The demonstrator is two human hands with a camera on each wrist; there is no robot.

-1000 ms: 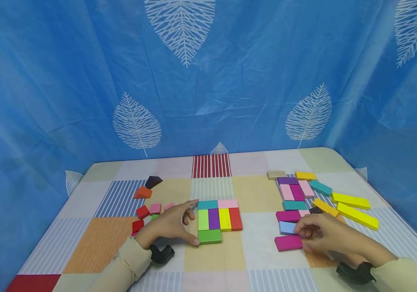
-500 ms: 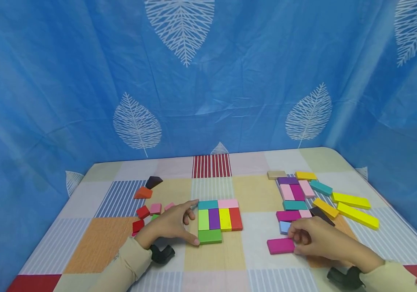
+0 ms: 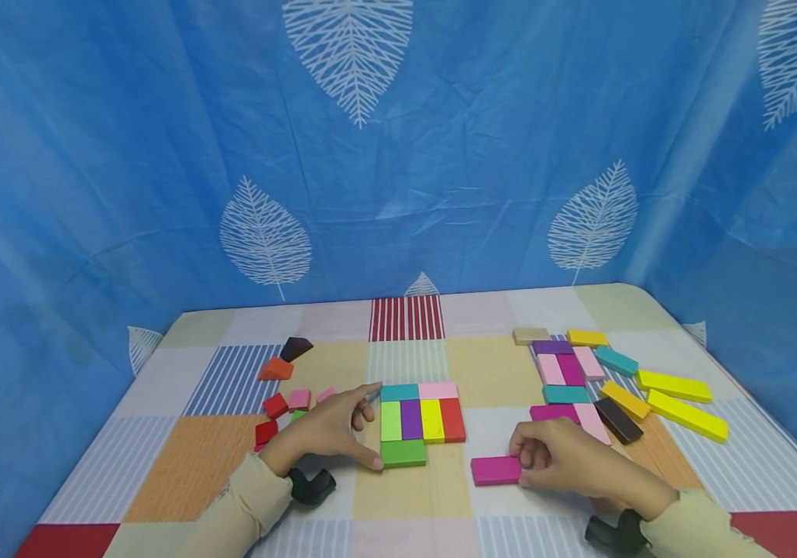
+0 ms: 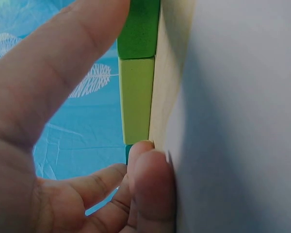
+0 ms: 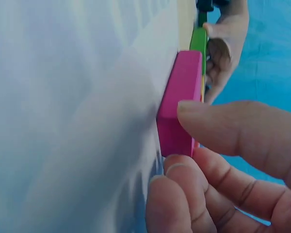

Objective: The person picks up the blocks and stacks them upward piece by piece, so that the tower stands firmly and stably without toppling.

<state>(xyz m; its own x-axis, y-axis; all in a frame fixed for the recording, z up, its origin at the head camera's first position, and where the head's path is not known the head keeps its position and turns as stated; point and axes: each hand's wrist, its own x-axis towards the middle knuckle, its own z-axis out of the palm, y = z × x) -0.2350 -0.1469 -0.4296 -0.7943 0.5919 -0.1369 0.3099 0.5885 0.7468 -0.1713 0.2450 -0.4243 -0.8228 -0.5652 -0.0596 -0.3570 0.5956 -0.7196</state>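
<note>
My right hand [image 3: 568,461] pinches one end of a magenta rectangular block [image 3: 494,471], low over the cloth. In the right wrist view the thumb lies on the near edge of that block [image 5: 179,92], with fingers at its end. My left hand [image 3: 331,426] spans the left side of a flat arrangement of colourful blocks. Its thumb touches the green block [image 3: 403,453] at the front, and its index fingertip meets the teal block [image 3: 400,392] at the back. A lime block [image 4: 137,99] fills the side between them. Purple [image 3: 410,419], yellow [image 3: 431,421], red [image 3: 452,419] and pink [image 3: 436,390] blocks complete the cluster.
Several loose blocks lie at right, among them long yellow ones [image 3: 687,415], a dark brown one [image 3: 618,421] and another magenta one [image 3: 553,412]. Left of the cluster are small red [image 3: 266,432] and pink [image 3: 299,400] pieces, an orange piece [image 3: 276,369] and a dark piece [image 3: 296,348].
My right hand has slid left from the loose blocks, bringing the magenta block toward the cluster and uncovering the dark brown block. The left hand stays in place.
</note>
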